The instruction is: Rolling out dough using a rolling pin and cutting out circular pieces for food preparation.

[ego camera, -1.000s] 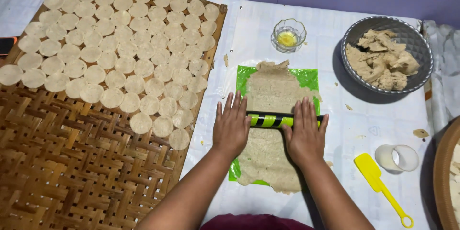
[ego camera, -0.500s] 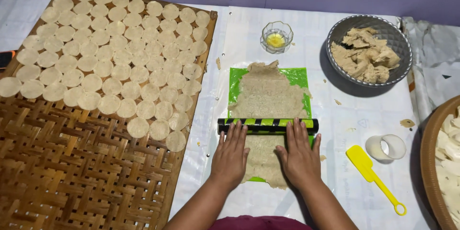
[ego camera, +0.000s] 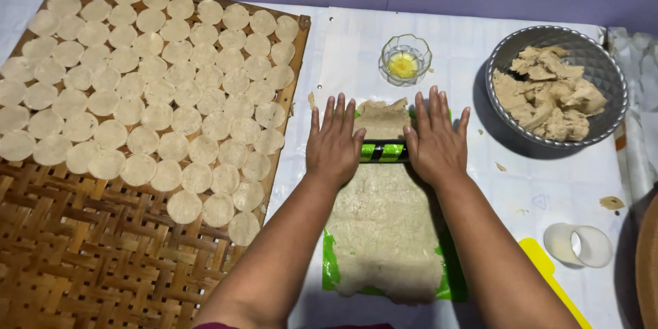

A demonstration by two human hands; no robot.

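A green and black roller lies across a thin sheet of pale dough spread on a green mat. My left hand presses flat on the roller's left end, fingers apart. On the roller's right end rests my right hand, also flat with fingers spread. The roller sits near the far end of the dough sheet.
A woven bamboo tray at left carries several round dough discs. A small glass bowl of yellow liquid stands beyond the dough. A grey metal bowl of dough lumps is at right. A round cutter ring and yellow scraper lie at lower right.
Both hands have pushed the roller away from me, from the near part of the dough sheet up to its far end. The camera view has also moved closer.
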